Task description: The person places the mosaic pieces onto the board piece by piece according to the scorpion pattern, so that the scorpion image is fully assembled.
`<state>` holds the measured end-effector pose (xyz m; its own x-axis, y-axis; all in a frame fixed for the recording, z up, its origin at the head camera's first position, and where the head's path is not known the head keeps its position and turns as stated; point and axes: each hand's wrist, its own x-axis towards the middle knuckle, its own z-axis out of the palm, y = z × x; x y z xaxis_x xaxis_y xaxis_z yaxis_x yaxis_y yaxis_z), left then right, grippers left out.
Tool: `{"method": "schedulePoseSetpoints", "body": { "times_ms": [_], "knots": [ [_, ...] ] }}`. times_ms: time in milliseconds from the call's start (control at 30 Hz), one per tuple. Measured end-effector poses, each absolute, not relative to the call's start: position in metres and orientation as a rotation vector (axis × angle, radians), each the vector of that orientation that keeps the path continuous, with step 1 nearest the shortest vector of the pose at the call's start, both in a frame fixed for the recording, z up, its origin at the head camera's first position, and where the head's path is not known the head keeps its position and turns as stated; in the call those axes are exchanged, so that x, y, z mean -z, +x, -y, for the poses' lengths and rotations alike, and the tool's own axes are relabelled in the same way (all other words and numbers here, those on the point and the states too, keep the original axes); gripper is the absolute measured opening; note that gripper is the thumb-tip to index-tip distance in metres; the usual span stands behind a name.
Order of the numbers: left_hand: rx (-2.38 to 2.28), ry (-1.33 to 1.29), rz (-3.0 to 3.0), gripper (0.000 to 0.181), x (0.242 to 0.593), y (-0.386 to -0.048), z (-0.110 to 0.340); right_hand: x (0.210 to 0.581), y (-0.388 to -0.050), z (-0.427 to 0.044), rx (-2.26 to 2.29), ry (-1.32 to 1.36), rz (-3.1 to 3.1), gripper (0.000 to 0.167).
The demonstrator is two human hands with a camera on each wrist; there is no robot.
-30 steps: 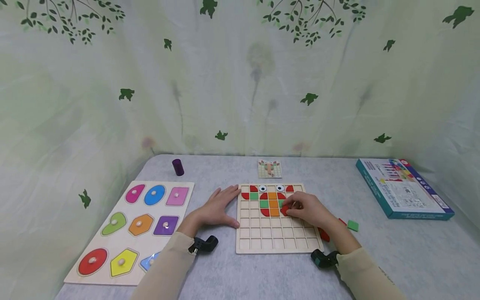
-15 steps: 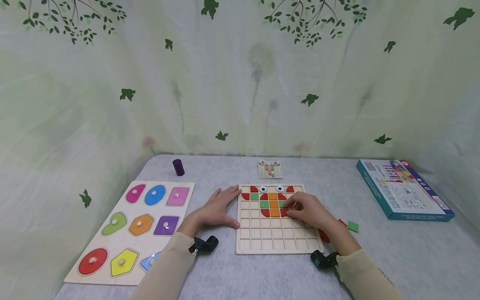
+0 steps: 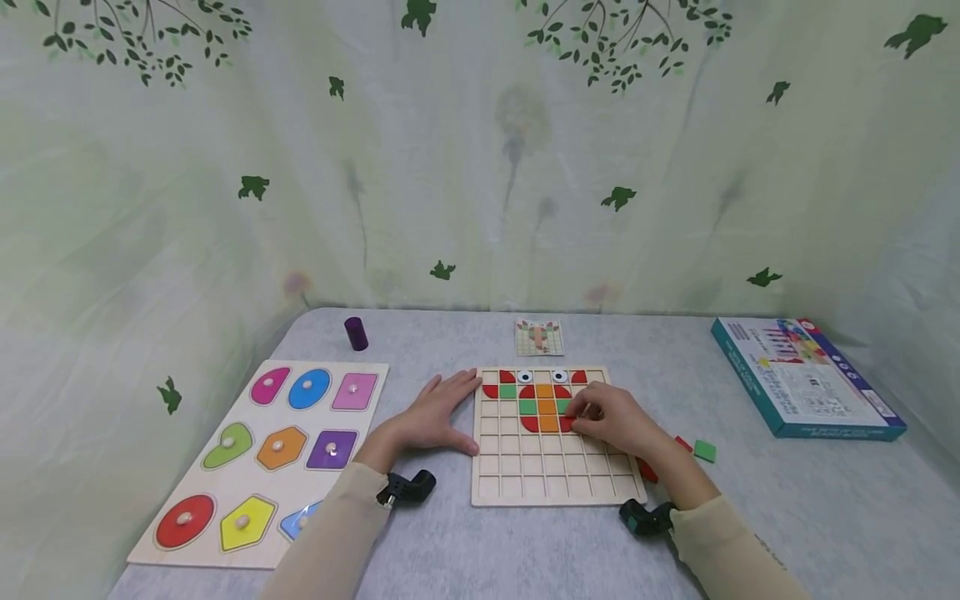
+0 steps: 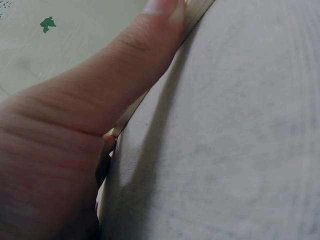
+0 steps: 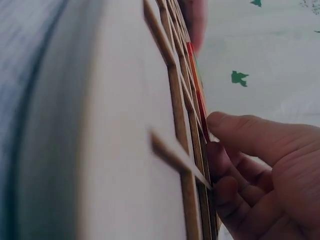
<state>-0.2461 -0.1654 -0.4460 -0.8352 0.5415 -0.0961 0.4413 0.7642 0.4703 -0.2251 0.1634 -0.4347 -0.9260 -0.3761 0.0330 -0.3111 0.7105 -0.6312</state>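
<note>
A square wooden grid board (image 3: 555,487) lies on the table, its upper cells filled with red, green and orange tiles and two eye tiles. My left hand (image 3: 433,419) is spread along the board's left edge, fingertips and thumb touching it; the thumb (image 4: 135,65) lies against the rim in the left wrist view. At the lower right of the tile pattern, my right hand (image 3: 618,417) has thumb and curled fingers at a red quarter-circle tile (image 3: 567,424), which lies flat in its cell. In the right wrist view the fingers hide part of that tile.
A green square tile (image 3: 705,451) and red tiles (image 3: 648,471) lie right of the board. Behind it is a pattern card (image 3: 538,338). A knobbed shape puzzle (image 3: 247,475) lies left, a purple cylinder (image 3: 356,333) back left, a teal box (image 3: 810,379) back right.
The red tile between my right fingers has gone from tilted to flat in its cell. My left hand stays in place on the board's edge.
</note>
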Motion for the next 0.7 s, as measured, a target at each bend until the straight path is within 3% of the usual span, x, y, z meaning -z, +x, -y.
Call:
{"method": "schedulePoseSetpoints", "body": {
  "times_ms": [700],
  "knots": [
    [-0.661,0.825,-2.744,0.112,0.445,-0.245,0.166,0.405,-0.227,-0.208,0.967,-0.345,-2.693,0.021]
  ]
}}
